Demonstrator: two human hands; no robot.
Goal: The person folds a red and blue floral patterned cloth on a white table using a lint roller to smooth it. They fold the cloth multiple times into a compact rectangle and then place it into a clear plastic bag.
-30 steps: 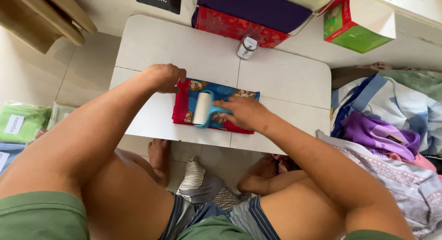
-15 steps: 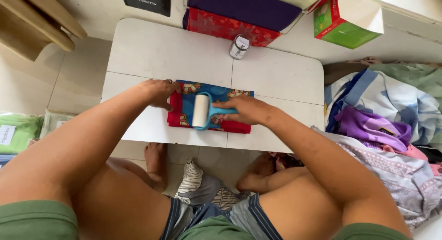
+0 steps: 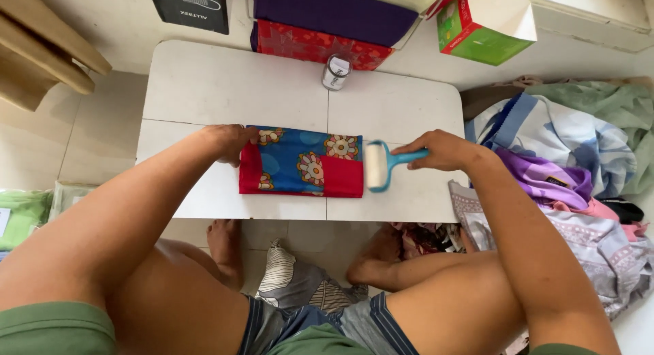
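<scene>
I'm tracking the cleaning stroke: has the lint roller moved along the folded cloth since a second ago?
Yes. The lint roller has gone rightward, from the folded cloth's middle to just past its right edge.

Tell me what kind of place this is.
Probably a room at home: a low white folding table on a tiled floor, a pile of clothes alongside, boxes against the wall.

Bright, even daylight fills the scene with only soft shadows under the white table (image 3: 204,89), no glare, sharp focus throughout, and wide-angle bending at the edges.
</scene>
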